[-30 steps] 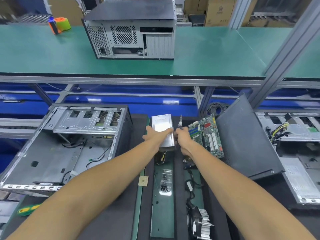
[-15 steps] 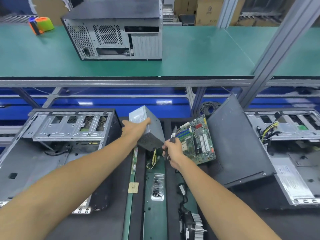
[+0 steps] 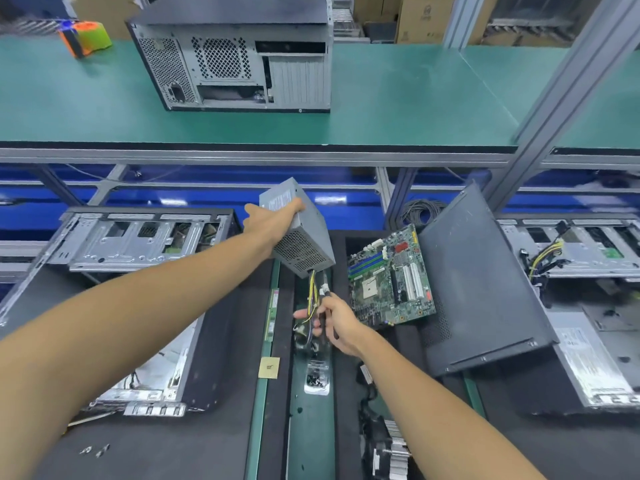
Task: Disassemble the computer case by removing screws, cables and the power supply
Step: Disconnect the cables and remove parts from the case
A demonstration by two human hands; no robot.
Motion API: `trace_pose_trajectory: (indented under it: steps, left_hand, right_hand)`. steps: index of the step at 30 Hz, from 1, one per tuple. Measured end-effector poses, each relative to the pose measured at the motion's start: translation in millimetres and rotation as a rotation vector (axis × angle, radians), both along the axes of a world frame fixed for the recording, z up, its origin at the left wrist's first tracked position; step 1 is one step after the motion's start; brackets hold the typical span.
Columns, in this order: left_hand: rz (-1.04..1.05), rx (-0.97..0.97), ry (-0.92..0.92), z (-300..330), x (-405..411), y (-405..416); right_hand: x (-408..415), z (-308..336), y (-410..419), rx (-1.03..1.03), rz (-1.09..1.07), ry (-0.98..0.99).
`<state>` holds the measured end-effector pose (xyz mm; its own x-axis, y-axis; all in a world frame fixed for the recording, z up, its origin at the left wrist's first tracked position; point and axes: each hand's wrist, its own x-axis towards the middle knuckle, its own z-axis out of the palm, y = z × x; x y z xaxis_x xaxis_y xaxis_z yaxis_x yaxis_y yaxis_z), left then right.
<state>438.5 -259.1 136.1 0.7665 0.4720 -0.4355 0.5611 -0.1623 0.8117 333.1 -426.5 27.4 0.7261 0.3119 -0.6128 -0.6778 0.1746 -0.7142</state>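
Now my left hand (image 3: 273, 216) had lifted the power supply (image 3: 298, 230) higher than half a second earlier, gripping its top edge, the box tilted above the bench (image 3: 214, 441). My right hand (image 3: 334, 320) had dropped lower, pinching the yellow and black cables (image 3: 312, 292) hanging from it. The supply was a grey metal box with one perforated mesh face. Beside it stood one green motherboard (image 3: 391, 278), against one dark side panel (image 3: 478, 282). One open case (image 3: 114, 258) lay left.
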Motion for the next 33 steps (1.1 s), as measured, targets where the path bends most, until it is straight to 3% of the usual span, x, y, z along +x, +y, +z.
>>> trace_pose_trajectory:
  steps: [8,13,18,33]
  left_hand:
    - [-0.047,0.118,0.091,-38.2,5.2,-13.5]
    - [-0.204,0.410,0.139,-60.6,3.5,-28.3]
    - [-0.236,0.497,0.114,-84.5,-4.1,-42.3]
    - [-0.288,0.615,0.127,-133.8,-26.4,-72.6]
  right_hand:
    - [-12.0,13.0,-24.4,0.183,0.017,0.048]
    - [-11.3,11.1,-37.4,0.245,0.106,0.090]
    - [-14.1,3.8,-38.1,0.201,0.134,0.113]
    - [-11.2,-28.8,-24.2,-0.041,-0.163,0.164]
